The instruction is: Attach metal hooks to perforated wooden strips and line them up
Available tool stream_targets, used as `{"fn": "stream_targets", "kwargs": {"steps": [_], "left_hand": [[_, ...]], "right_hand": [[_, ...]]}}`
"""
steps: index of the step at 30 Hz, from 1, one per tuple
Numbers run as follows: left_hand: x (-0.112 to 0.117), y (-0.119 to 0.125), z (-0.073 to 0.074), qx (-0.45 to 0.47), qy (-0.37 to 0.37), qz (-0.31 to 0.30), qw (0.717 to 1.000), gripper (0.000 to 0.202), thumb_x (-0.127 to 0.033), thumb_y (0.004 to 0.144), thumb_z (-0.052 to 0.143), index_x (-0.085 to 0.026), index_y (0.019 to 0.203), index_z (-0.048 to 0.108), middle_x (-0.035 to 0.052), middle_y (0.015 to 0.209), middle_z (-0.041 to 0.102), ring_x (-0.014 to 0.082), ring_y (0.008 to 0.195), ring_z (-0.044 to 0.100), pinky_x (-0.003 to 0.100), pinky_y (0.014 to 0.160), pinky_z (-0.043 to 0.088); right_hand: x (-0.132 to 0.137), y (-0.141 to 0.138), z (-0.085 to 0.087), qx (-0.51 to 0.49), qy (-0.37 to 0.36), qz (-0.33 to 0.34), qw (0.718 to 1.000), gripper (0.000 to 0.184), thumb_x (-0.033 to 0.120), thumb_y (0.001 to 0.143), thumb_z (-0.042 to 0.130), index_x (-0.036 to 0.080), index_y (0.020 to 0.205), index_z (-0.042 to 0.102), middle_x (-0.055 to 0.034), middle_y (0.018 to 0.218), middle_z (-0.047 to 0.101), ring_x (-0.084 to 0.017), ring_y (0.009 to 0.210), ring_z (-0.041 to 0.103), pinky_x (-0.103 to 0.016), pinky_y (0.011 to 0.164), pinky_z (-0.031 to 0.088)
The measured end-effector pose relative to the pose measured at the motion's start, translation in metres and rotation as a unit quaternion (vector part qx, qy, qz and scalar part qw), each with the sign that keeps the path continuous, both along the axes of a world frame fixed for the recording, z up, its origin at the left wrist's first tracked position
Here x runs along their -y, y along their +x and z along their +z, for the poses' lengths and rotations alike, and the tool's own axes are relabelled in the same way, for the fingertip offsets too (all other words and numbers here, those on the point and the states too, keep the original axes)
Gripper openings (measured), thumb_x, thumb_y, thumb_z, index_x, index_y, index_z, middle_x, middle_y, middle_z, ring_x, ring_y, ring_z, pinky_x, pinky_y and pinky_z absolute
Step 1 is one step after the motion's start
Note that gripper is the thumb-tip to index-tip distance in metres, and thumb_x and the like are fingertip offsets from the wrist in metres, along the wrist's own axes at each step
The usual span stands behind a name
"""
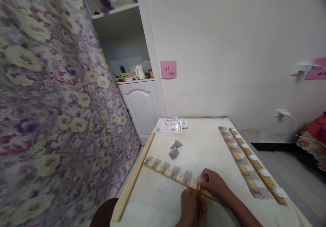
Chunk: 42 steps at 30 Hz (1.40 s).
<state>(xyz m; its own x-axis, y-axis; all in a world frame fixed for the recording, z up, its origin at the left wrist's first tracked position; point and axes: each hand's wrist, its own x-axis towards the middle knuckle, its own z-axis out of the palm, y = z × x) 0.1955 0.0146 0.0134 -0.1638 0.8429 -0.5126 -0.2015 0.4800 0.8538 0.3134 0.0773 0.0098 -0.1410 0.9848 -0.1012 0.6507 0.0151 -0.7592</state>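
Note:
A perforated wooden strip [168, 171] with several small clear clips on it lies across the white table [203, 142]. My left hand [191, 206] and my right hand [215, 184] meet at its near end, both with fingers pinched together around a small metal piece [199, 187] on the strip. A loose clear clip with metal hardware [174, 149] lies just beyond the strip. What exactly sits inside my fingers is too small to name.
A long bare perforated strip [134, 176] lies along the table's left edge. Two more strips [248, 166] with white discs and clips lie at the right. Packets [171, 125] rest at the far edge. A floral curtain [51, 101] hangs left, a white cabinet [140, 105] behind.

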Motion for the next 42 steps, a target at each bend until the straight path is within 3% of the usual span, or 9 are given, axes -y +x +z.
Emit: {"fn": "stream_targets", "kwargs": {"steps": [17, 21, 27, 30, 36, 42], "left_hand": [[-0.004, -0.004, 0.007, 0.003, -0.032, -0.027, 0.999, 0.028, -0.029, 0.081, 0.047, -0.017, 0.057, 0.05, -0.0003, 0.039, 0.053, 0.0082, 0.027, 0.043, 0.02, 0.033, 0.023], [-0.001, -0.006, 0.01, 0.006, -0.017, -0.027, 0.999, 0.024, -0.032, 0.078, 0.05, -0.017, 0.059, 0.049, -0.0012, 0.041, 0.054, 0.0076, 0.029, 0.043, 0.019, 0.035, 0.024], [0.005, -0.011, 0.011, 0.022, -0.019, -0.025, 0.999, 0.022, -0.035, 0.076, 0.043, -0.017, 0.063, 0.048, -0.0003, 0.044, 0.056, 0.0077, 0.031, 0.045, 0.019, 0.038, 0.024], [0.005, -0.012, 0.011, 0.027, -0.011, -0.026, 0.999, 0.024, -0.04, 0.073, 0.045, -0.018, 0.064, 0.048, -0.0003, 0.045, 0.056, 0.0077, 0.032, 0.045, 0.02, 0.039, 0.023], [0.004, -0.009, 0.01, 0.018, 0.005, -0.037, 0.999, 0.03, -0.046, 0.07, 0.051, -0.018, 0.061, 0.047, -0.0009, 0.044, 0.055, 0.0078, 0.032, 0.044, 0.02, 0.038, 0.022], [0.003, -0.007, 0.009, 0.014, 0.001, -0.034, 0.999, 0.027, -0.043, 0.072, 0.051, -0.019, 0.063, 0.045, -0.0012, 0.043, 0.055, 0.0075, 0.031, 0.043, 0.02, 0.038, 0.023]], "right_hand": [[-0.002, 0.003, -0.01, -0.08, -0.038, 0.014, 0.996, 0.029, 0.025, 0.056, 0.071, 0.022, 0.083, 0.061, 0.0057, 0.065, 0.059, -0.012, 0.062, 0.051, -0.023, 0.057, 0.032], [-0.002, 0.004, -0.009, -0.105, -0.022, 0.016, 0.994, 0.027, 0.026, 0.057, 0.07, 0.02, 0.082, 0.061, 0.005, 0.065, 0.058, -0.011, 0.061, 0.05, -0.022, 0.057, 0.034], [-0.007, 0.02, -0.004, -0.139, 0.014, 0.011, 0.99, 0.015, 0.031, 0.072, 0.057, 0.017, 0.076, 0.059, 0.002, 0.066, 0.056, -0.013, 0.065, 0.05, -0.024, 0.06, 0.038], [-0.008, 0.024, -0.002, -0.144, 0.014, 0.004, 0.99, 0.013, 0.03, 0.07, 0.057, 0.018, 0.074, 0.058, 0.003, 0.062, 0.054, -0.013, 0.062, 0.049, -0.024, 0.059, 0.038], [-0.001, 0.011, -0.001, -0.147, 0.0, 0.022, 0.989, 0.017, 0.023, 0.062, 0.063, 0.017, 0.078, 0.06, 0.005, 0.06, 0.054, -0.011, 0.058, 0.049, -0.022, 0.054, 0.035], [-0.001, 0.005, -0.003, -0.13, 0.016, 0.017, 0.991, 0.013, 0.022, 0.067, 0.055, 0.017, 0.076, 0.062, 0.0025, 0.063, 0.058, -0.013, 0.062, 0.051, -0.023, 0.059, 0.037]]}}
